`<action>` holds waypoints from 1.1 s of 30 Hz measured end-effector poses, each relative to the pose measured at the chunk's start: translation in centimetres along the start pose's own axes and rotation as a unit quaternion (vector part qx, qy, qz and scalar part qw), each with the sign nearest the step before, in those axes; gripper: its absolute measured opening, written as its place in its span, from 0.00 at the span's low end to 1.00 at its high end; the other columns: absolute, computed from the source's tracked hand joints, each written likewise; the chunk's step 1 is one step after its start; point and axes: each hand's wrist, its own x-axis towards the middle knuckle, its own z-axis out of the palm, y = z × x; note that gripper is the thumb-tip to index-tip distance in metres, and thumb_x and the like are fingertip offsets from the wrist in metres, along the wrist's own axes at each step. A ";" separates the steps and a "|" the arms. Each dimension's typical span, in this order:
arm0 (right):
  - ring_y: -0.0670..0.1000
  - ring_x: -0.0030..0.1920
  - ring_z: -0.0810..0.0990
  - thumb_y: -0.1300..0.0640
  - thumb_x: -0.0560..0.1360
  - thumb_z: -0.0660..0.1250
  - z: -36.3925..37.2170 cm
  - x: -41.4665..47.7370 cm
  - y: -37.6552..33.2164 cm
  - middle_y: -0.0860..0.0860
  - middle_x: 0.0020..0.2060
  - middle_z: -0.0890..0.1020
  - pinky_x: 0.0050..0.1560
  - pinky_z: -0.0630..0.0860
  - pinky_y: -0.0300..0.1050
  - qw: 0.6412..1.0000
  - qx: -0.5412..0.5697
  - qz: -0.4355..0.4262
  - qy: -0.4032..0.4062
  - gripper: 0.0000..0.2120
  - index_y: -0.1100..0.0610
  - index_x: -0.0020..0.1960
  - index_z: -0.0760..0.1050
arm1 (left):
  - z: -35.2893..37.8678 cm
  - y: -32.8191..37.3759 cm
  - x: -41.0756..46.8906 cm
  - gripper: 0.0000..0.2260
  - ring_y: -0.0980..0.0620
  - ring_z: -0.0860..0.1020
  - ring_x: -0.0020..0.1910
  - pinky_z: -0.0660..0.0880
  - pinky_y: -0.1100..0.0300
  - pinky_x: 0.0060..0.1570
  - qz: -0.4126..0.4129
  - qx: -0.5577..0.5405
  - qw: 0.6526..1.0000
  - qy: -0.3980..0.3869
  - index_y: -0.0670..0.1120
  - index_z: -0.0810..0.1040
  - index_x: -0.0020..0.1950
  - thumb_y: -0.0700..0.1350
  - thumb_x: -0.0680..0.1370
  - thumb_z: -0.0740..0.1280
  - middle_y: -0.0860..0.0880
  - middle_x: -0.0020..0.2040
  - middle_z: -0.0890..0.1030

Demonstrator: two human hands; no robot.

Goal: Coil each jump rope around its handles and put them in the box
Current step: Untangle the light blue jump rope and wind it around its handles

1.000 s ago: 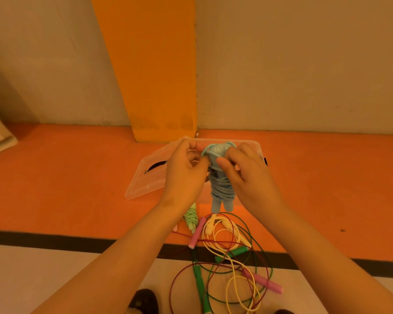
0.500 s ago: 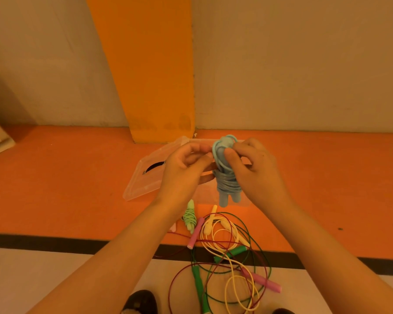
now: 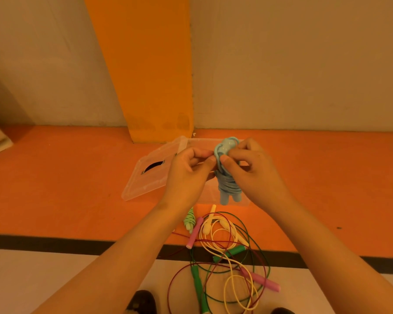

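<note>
A light blue jump rope is wound round its two upright handles, and I hold it in the air above the clear plastic box. My left hand pinches the rope's top loop from the left. My right hand pinches the same loop from the right and covers part of the coil. On the floor below lie a coiled light green rope and a tangle of loose ropes: yellow, dark green and pink-handled red.
The box's clear lid lies flat on the orange floor, left of the box. An orange pillar stands against the wall behind. A black stripe crosses the floor in front. Shoe tips show at the bottom edge.
Both hands and the blue bundle have risen slightly and shifted right. The fingers have reworked the top loop, which now sits smaller and tighter between the fingertips.
</note>
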 end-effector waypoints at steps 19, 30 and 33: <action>0.46 0.35 0.66 0.47 0.72 0.70 1.2 -0.1 -0.6 0.48 0.33 0.67 0.37 0.64 0.35 0.994 -0.006 0.045 0.102 0.20 0.55 0.32 0.63 | 0.4 -0.1 -0.5 0.20 0.41 0.79 0.44 0.77 0.39 0.42 0.094 0.210 0.972 -0.037 0.41 0.74 0.48 0.56 0.73 0.54 0.41 0.45 0.79; 0.46 0.42 0.74 0.58 0.77 0.66 0.8 0.5 -1.3 0.48 0.42 0.74 0.39 0.68 0.28 0.997 0.016 0.004 0.080 0.13 0.56 0.59 0.67 | 0.1 1.2 -0.6 0.20 0.43 0.75 0.44 0.73 0.51 0.45 0.072 0.149 0.986 -0.035 0.34 0.75 0.48 0.50 0.74 0.54 0.36 0.47 0.78; 0.50 0.46 0.75 0.60 0.78 0.63 0.6 0.5 -1.2 0.50 0.45 0.75 0.38 0.67 0.36 0.998 -0.020 -0.014 0.061 0.12 0.60 0.61 0.68 | 0.3 1.1 -0.7 0.13 0.44 0.79 0.51 0.77 0.48 0.54 0.032 0.093 0.994 -0.040 0.45 0.79 0.48 0.45 0.79 0.55 0.43 0.49 0.81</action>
